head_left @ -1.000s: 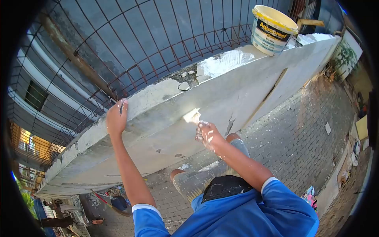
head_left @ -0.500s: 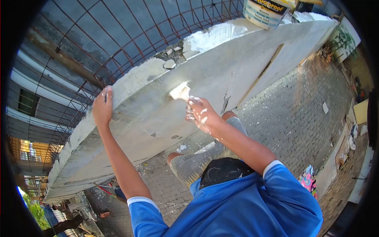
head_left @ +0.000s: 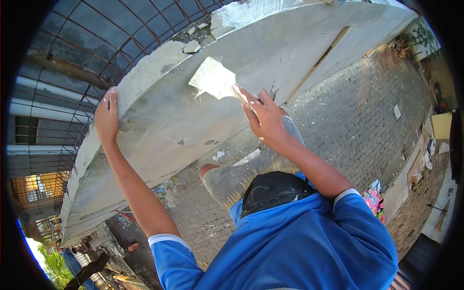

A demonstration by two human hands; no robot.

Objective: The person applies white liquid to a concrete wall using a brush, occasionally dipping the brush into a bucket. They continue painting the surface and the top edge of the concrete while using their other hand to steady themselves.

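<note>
A wide paintbrush (head_left: 212,79) with pale, frayed bristles is in my right hand (head_left: 266,116), whose fingers are closed round its handle. The bristles point to the upper left and overlap the side face of the grey concrete wall (head_left: 164,111) in this view. White paint spots mark the right hand. My left hand (head_left: 107,116) rests across the wall's top edge on the left, fingers stretched out beside the rusty wire mesh. White coating (head_left: 261,12) covers part of the wall top farther along.
Loose concrete chips (head_left: 192,47) lie on the wall top between the left hand and the white coating. Rusty wire mesh (head_left: 130,34) runs behind the wall. Below is brick paving (head_left: 348,116) with white splatters. A colourful cloth-like item (head_left: 373,200) lies at right.
My right hand has turned the brush, and its bristles have moved up and left. The view has shifted, and the labelled bucket on the wall top has left the frame.
</note>
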